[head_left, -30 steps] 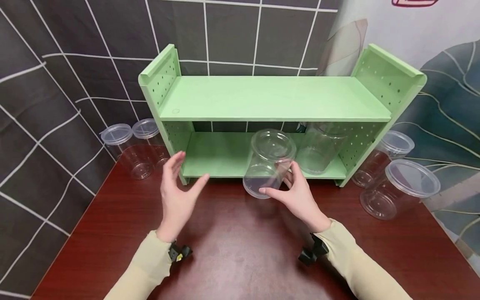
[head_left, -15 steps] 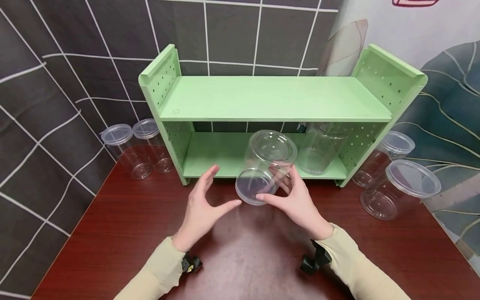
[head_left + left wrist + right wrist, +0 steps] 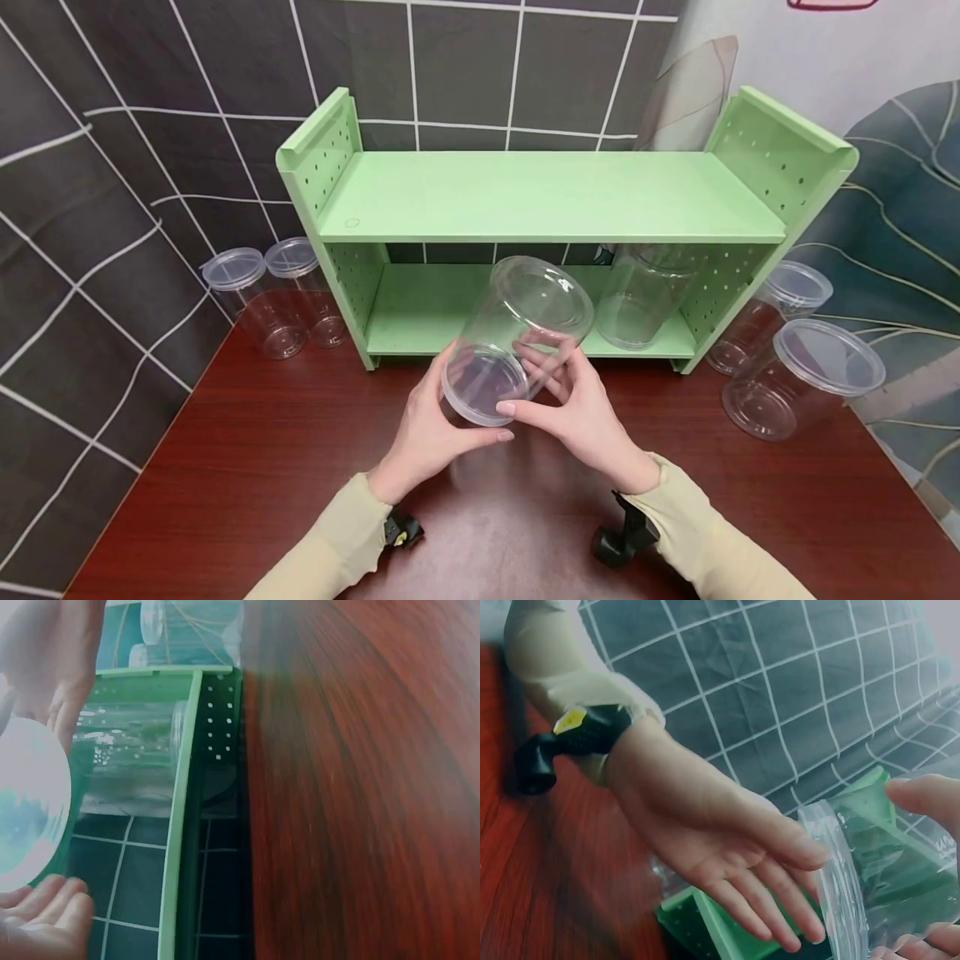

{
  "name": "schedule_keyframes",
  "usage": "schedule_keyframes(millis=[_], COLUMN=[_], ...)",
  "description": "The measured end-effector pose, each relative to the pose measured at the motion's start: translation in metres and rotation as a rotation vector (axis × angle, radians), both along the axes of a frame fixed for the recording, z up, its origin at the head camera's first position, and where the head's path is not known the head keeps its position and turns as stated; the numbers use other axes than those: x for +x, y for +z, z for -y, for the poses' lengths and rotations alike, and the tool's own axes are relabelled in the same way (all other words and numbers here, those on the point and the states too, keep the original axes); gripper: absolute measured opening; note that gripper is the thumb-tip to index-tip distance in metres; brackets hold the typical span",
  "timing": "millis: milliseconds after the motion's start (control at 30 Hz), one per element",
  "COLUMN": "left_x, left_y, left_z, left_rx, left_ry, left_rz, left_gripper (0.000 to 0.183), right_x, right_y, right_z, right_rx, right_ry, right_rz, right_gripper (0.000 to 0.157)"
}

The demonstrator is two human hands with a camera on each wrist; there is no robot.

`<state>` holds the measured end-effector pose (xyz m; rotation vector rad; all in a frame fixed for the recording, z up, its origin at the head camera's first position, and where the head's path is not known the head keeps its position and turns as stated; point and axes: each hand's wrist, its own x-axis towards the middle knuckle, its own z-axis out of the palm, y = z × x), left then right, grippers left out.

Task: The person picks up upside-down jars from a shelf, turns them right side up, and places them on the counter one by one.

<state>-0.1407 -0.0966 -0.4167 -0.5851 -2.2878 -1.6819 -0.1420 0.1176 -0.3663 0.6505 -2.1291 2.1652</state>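
Note:
A clear plastic jar is tilted upside down in front of the green shelf, its lidded end low and to the left. My right hand grips its right side, thumb near the lid rim and fingers behind the clear wall. My left hand is at the lid, fingers along its left side and thumb extended below the rim. In the right wrist view the left hand's fingers look fairly straight beside the lid; firm contact cannot be told.
A green two-tier shelf stands on the red-brown table, with another clear jar at its lower right. Two lidded jars stand left of it, two more to its right. A grid-patterned cloth hangs behind.
The left hand has moved right and up to the jar's lidded end. In the right hand, the jar has come forward and left off the shelf edge and tilted further.

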Motion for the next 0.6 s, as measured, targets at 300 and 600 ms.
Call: schedule_keyframes(millis=[300,600], left_x=[0.001,0.001], left_y=[0.004,0.011], left_z=[-0.005,0.003], left_rx=[0.201,0.217], left_ry=[-0.062,-0.043], left_rz=[-0.094,-0.247], left_gripper=[0.114,0.108], right_x=[-0.001,-0.001], right_y=[0.003,0.002], right_z=[0.004,0.0], right_rx=[-0.067,-0.013], right_ry=[0.062,0.113], right_rz=[0.001,-0.017], right_gripper=[0.082,0.079])
